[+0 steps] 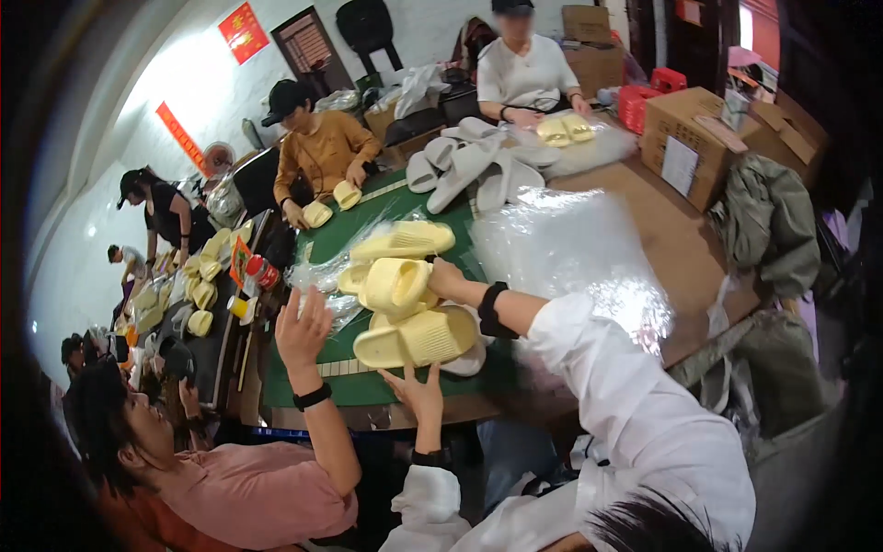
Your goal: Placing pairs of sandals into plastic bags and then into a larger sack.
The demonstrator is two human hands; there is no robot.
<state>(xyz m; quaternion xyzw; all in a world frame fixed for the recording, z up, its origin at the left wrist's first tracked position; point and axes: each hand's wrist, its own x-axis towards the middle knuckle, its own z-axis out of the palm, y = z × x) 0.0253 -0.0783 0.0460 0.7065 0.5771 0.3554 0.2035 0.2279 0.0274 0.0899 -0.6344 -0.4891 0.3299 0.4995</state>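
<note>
My right hand (448, 279) reaches over the green mat (313, 379) and is closed on a pale yellow slipper (394, 283), whose band faces me. Below that slipper lies another yellow slipper (418, 339) with a ribbed side, on top of a small pile. My left hand (418, 394) is at its near edge, fingers spread and stretched out; whether they touch it I cannot tell. Just beyond my right hand lies a further yellow slipper (403, 240). A whitish slipper (467, 359) shows partly under the pile.
Clear plastic bags (579, 258) lie right of the mat, grey slippers (478, 166) behind. At my left, a co-worker in pink (248, 488) raises an open hand (303, 329) beside the pile. Two people work across the table. Cardboard boxes (685, 138) stand at the far right.
</note>
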